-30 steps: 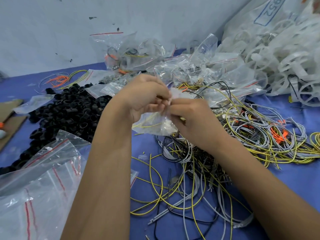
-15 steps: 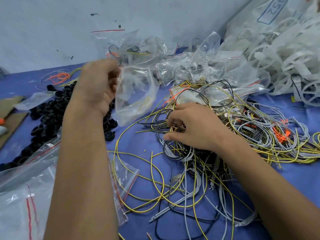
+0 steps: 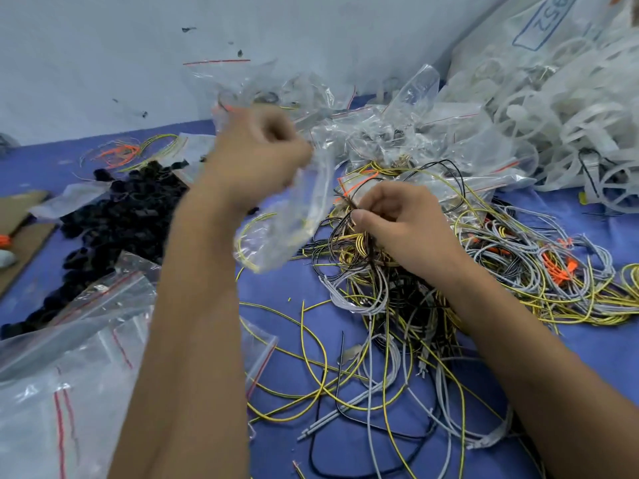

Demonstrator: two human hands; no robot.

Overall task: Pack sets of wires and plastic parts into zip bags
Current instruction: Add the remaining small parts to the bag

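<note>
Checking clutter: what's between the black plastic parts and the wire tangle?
Head view: the left forearm and the held zip bag cross that gap, over blue table.

I see a blue table [image 3: 283,288] under a tangle of wires [image 3: 397,288] in yellow with dark stripes, grey, and black, with some orange ties [image 3: 556,264]. The plastic rings [image 3: 114,216] heaped at left are black. The zip bags [image 3: 69,357] are clear with red seal lines. The wall [image 3: 103,46] is pale grey-white.

Left hand [image 3: 256,157] raised, fisted; right hand [image 3: 401,226] pinching.
</note>
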